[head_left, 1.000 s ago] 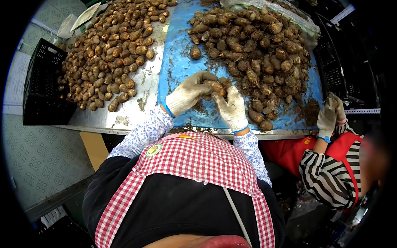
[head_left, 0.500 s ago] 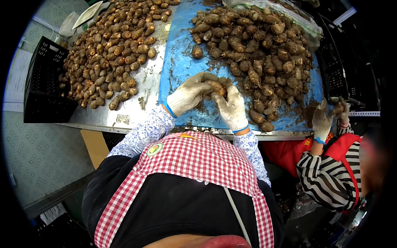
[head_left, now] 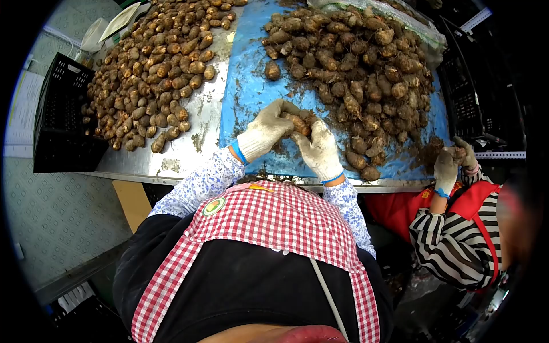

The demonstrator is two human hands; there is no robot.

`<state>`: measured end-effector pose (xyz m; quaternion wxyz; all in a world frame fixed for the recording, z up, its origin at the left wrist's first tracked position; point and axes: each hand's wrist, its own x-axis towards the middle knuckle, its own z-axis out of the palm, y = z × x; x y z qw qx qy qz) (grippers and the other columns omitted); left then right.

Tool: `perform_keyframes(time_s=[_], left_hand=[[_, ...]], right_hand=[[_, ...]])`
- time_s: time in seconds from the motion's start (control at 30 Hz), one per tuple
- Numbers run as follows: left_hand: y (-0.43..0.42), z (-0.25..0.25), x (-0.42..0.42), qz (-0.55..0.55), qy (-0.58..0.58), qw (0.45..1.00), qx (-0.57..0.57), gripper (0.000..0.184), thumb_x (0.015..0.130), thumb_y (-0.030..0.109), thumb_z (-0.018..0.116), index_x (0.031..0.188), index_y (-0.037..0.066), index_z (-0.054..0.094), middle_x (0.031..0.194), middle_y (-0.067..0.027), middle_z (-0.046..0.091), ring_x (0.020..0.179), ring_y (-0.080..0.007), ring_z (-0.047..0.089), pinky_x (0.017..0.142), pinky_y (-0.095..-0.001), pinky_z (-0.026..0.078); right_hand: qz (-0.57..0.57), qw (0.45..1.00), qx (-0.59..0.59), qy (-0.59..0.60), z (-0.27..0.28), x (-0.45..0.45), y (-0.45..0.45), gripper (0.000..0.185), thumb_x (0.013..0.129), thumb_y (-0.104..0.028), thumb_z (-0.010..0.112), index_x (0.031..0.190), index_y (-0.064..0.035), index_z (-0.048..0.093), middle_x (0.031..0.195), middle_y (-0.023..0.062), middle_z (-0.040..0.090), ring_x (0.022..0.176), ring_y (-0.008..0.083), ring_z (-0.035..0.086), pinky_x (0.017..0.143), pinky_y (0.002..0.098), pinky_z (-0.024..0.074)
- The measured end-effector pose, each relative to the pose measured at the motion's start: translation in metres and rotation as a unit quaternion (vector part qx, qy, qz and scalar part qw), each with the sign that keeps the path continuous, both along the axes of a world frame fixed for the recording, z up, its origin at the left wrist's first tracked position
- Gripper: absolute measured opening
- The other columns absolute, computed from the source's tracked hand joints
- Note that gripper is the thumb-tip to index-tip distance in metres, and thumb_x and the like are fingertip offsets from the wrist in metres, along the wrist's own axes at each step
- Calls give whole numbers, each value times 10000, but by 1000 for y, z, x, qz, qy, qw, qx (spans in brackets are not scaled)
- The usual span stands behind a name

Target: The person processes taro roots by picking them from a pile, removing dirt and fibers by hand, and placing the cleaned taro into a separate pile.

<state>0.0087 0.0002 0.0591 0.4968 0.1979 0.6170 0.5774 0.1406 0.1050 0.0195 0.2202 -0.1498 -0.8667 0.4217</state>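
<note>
A brown root tuber (head_left: 298,124) is held between my two gloved hands above the blue sheet (head_left: 243,91). My left hand (head_left: 269,128) has its fingers closed round the tuber's left side and top. On the other side, my right hand (head_left: 319,148) grips the same tuber with thumb and fingers. Both gloves are white and soiled. Beyond my hands and to the right lies a heap of dirty, rooty tubers (head_left: 366,68). A heap of cleaner tubers (head_left: 154,74) covers the metal table (head_left: 197,123) on the left.
A black crate (head_left: 60,114) stands at the table's left edge. On the right, a co-worker's gloved hands (head_left: 449,166) hold something small near the table edge. Dark crates (head_left: 457,86) stand at the right. A clear plastic bag (head_left: 423,37) lies behind the dirty heap.
My left hand has shifted slightly right and turned around the tuber. My right hand has barely moved. The co-worker's hands have come lower and closer together.
</note>
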Motion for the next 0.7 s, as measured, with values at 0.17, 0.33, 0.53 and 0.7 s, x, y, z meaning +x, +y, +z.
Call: perform_keyframes(time_s=[0.17, 0.33, 0.53, 0.7], left_hand=[[-3, -15, -2, 7, 62, 997, 47, 411, 837, -102, 513, 1248, -75, 501, 1152, -152, 585, 1032, -180, 594, 900, -293, 503], [-9, -2, -3, 17, -16, 994, 104, 476, 815, -101, 553, 1284, -36, 515, 1282, -143, 542, 1109, -184, 574, 928, -288, 499], [-14, -6, -4, 10, 107, 985, 136, 362, 810, -101, 619, 1162, -17, 607, 1317, -206, 513, 1195, -328, 558, 981, -351, 505], [-15, -15, -6, 124, -90, 982, 113, 395, 881, -52, 569, 1272, -16, 527, 1346, -171, 482, 1248, -313, 501, 987, -388, 508]], right_hand=[[-19, 960, -268, 73, -18, -2, -4, 410, 872, -67, 691, 1241, 27, 538, 1122, 172, 642, 969, 249, 655, 828, 335, 527], [-45, 965, -247, 82, -18, 9, 3, 372, 940, -82, 630, 1264, 55, 510, 1185, 165, 613, 1060, 208, 606, 876, 309, 509], [-64, 966, -227, 102, -19, 15, 0, 424, 950, -89, 617, 1311, 67, 459, 1256, 176, 574, 1096, 227, 598, 909, 308, 513], [-41, 894, -431, 119, -4, 25, 15, 613, 941, -103, 628, 1435, 55, 301, 1410, 257, 449, 1216, 282, 549, 999, 336, 483]])
